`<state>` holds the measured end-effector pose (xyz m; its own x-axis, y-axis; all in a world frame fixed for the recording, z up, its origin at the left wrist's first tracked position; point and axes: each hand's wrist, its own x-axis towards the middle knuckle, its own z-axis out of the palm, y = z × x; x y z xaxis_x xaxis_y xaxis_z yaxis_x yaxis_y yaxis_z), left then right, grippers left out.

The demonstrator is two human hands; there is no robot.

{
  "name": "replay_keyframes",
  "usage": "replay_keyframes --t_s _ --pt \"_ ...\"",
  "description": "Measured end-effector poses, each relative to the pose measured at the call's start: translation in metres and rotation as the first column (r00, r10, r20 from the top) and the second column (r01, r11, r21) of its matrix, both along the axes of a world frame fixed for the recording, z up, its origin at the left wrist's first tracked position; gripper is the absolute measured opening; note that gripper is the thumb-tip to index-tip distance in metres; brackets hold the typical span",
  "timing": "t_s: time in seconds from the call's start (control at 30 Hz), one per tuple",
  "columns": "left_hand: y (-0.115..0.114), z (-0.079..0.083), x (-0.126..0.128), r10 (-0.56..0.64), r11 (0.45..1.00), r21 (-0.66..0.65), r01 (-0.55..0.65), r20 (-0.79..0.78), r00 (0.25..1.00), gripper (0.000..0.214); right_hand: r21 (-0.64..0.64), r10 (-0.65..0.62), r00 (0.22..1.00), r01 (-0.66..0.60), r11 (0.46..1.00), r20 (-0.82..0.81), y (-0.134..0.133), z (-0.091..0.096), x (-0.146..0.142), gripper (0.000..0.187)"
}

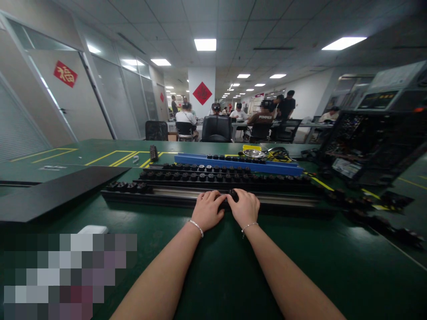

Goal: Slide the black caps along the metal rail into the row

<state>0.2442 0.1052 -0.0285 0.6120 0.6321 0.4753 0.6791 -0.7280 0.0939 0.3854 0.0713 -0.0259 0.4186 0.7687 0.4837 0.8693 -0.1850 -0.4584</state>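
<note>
Both my hands rest side by side on the nearest long black rail (pixel 287 202) lying across the green table. My left hand (pixel 207 211) has its fingers curled down onto the rail's metal groove. My right hand (pixel 245 206) pinches a small black round part (pixel 233 194) at the rail's top. A few more black parts (pixel 128 186) sit on the left end of this rail. Behind it lie two more black rails (pixel 187 176) lined with several black knobs. Each wrist wears a thin bracelet.
A blue rail (pixel 273 167) with black parts lies further back, with a metal bowl (pixel 253 154) behind it. A flat black panel (pixel 56 191) lies at left, an open black machine (pixel 370 146) at right. Loose black parts (pixel 393 222) trail right. People sit at far desks.
</note>
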Motion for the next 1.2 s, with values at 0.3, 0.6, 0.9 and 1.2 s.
replay_keyframes --t_s 0.3,0.6,0.9,1.2 --pt "0.004 -0.008 0.001 0.040 0.999 0.038 -0.039 -0.022 0.999 0.052 0.051 0.000 1.000 0.000 0.999 0.012 0.001 -0.003 0.001 0.034" --pt "0.005 -0.008 0.000 0.028 0.999 0.036 -0.027 -0.033 0.999 0.051 0.016 -0.002 1.000 0.001 1.000 0.021 -0.003 0.001 0.004 0.034" --pt "0.005 -0.007 0.000 0.033 0.998 0.047 -0.031 -0.054 0.998 0.050 0.000 -0.018 1.000 0.018 1.000 0.026 -0.003 0.001 0.005 0.033" --pt "0.009 -0.011 -0.001 0.060 0.997 0.050 -0.059 -0.025 0.998 0.058 0.032 -0.032 0.998 0.030 0.999 0.047 -0.002 -0.002 0.009 0.029"
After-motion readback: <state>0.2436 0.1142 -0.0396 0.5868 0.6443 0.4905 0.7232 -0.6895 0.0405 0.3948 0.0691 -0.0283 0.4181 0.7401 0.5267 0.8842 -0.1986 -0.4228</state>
